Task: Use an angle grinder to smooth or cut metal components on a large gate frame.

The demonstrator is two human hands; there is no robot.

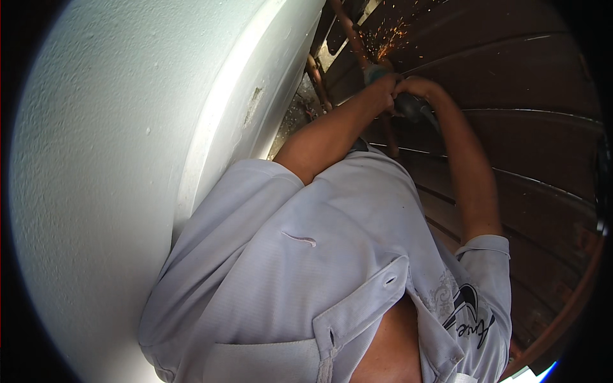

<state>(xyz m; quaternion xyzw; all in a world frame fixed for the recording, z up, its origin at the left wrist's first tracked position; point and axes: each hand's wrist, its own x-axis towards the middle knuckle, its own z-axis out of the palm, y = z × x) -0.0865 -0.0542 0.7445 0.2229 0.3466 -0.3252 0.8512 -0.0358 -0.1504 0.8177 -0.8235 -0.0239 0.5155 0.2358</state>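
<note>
Both arms reach away from me to an angle grinder (pixel 408 107), which has a teal front part and a dark rear end with a cord. My left hand (pixel 385 88) is closed around its body. My right hand (pixel 416 87) bends over the rear part and grips it, close beside the left. Orange sparks (pixel 386 41) spray from the grinder's far end, next to a rusty brown metal bar (pixel 350 30). The disc and the exact contact spot are too small and blurred to make out.
A pale textured wall (pixel 121 147) with a white ledge (pixel 204 140) rises close on my left. Dark brown panels (pixel 511 76) with light seams stand on the right. A rusty bar (pixel 317 83) and rough ground (pixel 295 112) show in the gap between.
</note>
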